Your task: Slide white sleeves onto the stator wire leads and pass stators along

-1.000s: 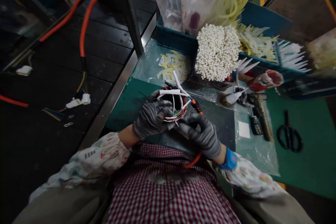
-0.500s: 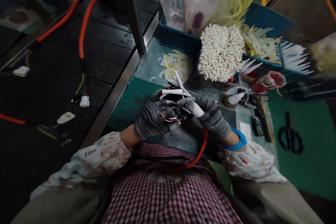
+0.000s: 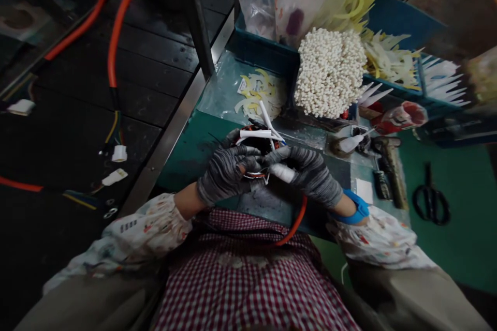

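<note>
Both my hands, in grey striped gloves, are closed around a dark ring-shaped motor stator [image 3: 257, 144] low over the bench. My left hand [image 3: 227, 171] grips its left side. On the other side my right hand [image 3: 312, 173], its thumb wrapped in white tape, presses with bent fingers at the near right rim. White insulating sleeves [image 3: 255, 134] stick out from the top, one pointing away from me. Reddish windings show at the edge, partly hidden by my fingers. An orange cable [image 3: 300, 220] curves down from below my right hand to my apron.
A bundle of white tubes [image 3: 330, 72] lies by blue bins [image 3: 260, 49] holding yellowish strips [image 3: 392, 62]. Loose curved pieces [image 3: 262, 93] lie on plastic behind the stator. To the right are a glue bottle [image 3: 351, 143], hammer [image 3: 392, 170], screwdriver [image 3: 382, 183] and scissors [image 3: 430, 204].
My right fingers have shifted slightly down and back along the rim, uncovering more windings at the right. My left hand keeps nearly the same hold. The view has shifted a little.
</note>
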### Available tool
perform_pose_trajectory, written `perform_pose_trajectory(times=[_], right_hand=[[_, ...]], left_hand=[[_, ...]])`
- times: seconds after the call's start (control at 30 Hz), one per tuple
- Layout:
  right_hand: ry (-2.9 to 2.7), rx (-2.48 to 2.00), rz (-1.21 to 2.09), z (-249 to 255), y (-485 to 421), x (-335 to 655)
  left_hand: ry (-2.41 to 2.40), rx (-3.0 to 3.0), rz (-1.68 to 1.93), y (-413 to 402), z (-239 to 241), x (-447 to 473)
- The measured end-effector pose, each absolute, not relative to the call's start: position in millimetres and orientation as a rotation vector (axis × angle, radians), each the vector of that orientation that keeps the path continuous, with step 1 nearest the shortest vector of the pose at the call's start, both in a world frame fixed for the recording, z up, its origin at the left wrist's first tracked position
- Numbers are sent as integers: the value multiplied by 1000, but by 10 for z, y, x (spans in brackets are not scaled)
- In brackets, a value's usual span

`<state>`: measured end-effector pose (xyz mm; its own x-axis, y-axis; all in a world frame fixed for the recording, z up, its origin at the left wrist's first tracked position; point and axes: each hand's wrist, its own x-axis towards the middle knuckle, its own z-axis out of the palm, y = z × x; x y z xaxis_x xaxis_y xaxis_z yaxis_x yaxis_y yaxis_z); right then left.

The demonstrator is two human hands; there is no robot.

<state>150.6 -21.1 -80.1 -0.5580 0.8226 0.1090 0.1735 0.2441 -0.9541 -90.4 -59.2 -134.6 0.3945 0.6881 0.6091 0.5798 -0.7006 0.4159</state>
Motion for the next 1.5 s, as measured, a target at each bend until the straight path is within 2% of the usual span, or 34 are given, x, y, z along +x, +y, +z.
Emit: perform_pose_trajectory(times=[0.1, 0.27, 0.43, 0.63, 0.77, 0.83, 0.97, 1.13, 1.23, 1.33, 1.5], right_hand=[[-2028, -814, 1330, -893, -290, 1536], [-1981, -1039, 1281, -956, -473, 1623], [-2262, -777, 1365, -724, -469, 1497], [-2207, -1091, 896, -750, -97, 1022], [-2031, -1088, 557, -874, 8, 1171], [-1973, -1173, 487, -951, -19, 1314], [-2179, -1226, 729, -1080, 29, 1436], [-2414, -1014, 936, -970, 552, 1331], [-2447, -885, 1128, -894, 809, 1260], [-2347, -954, 1049, -931, 724, 1295], [-1881, -1164, 885, -1156, 21, 1690]], left_hand=[[1151, 2496, 1160, -600, -1337, -893], [1193, 2407, 1100, -625, -1309, -901], [1165, 2383, 1074, -628, -1303, -886], [1173, 2505, 1124, -595, -1255, -890], [1050, 2648, 988, -579, -1222, -1026], [1078, 2748, 990, -578, -1194, -1132], [1038, 2983, 869, -549, -997, -1332], [675, 3275, 648, -444, -598, -1390], [700, 3334, 606, -463, -539, -1370], [831, 3352, 689, -546, -667, -1400], [932, 3172, 786, -578, -981, -1434]])
